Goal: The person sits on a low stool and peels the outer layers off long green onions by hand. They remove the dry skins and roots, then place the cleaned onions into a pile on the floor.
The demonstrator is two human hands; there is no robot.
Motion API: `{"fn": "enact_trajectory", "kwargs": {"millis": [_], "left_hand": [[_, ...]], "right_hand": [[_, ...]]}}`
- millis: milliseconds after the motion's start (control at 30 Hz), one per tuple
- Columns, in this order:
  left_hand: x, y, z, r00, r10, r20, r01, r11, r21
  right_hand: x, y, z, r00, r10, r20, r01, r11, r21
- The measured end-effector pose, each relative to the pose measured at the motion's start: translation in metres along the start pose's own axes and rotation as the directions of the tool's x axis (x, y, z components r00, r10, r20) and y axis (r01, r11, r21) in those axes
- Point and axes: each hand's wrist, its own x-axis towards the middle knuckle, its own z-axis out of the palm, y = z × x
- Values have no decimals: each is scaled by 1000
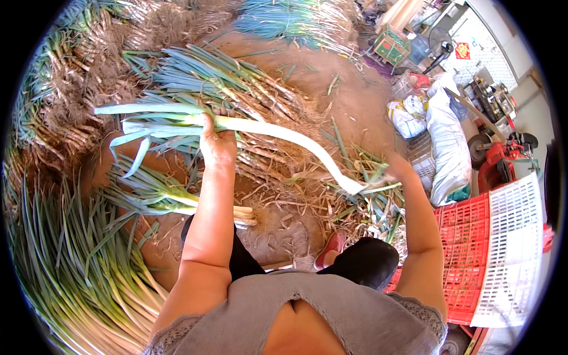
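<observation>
My left hand (218,141) is closed round a long green onion (284,130) at the base of its leaves. The onion's white stalk curves down to the right, and its leaves point left. Near the stalk's lower end, my right hand (396,167) is blurred; strips of green leaf show by its fingers, but its grip is unclear. Under the left forearm lies a small bunch of pale-stalked green onions (177,195). Beyond the left hand a heap of untrimmed green onions (266,95) with roots lies on the ground. Leaf scraps (350,204) are piled below the right hand.
Long-leaved green onions (88,266) with pale stalks lie at the lower left. Rooted bundles (84,75) fill the upper left, and another bundle (293,22) lies at the top. Red and white plastic crates (461,253), a white sack (448,146) and a standing fan (440,42) are at right.
</observation>
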Motion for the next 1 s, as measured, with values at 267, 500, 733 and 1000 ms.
{"fn": "enact_trajectory", "kwargs": {"millis": [267, 500, 733, 1000], "left_hand": [[-17, -17, 21, 999, -6, 36, 4, 999, 45], [-17, 26, 30, 904, -112, 412, 50, 986, 159], [-4, 19, 21, 926, -65, 373, 97, 993, -68], [2, 30, 13, 999, 47, -7, -46, 992, 113]], "right_hand": [[8, -321, -50, 870, -412, -271, 455, 882, 121], [43, -314, -60, 658, -694, 292, -72, 328, 942], [51, -337, -29, 865, -442, -236, 444, 458, 770], [17, -298, -24, 873, -277, -401, 333, -261, 906]]}}
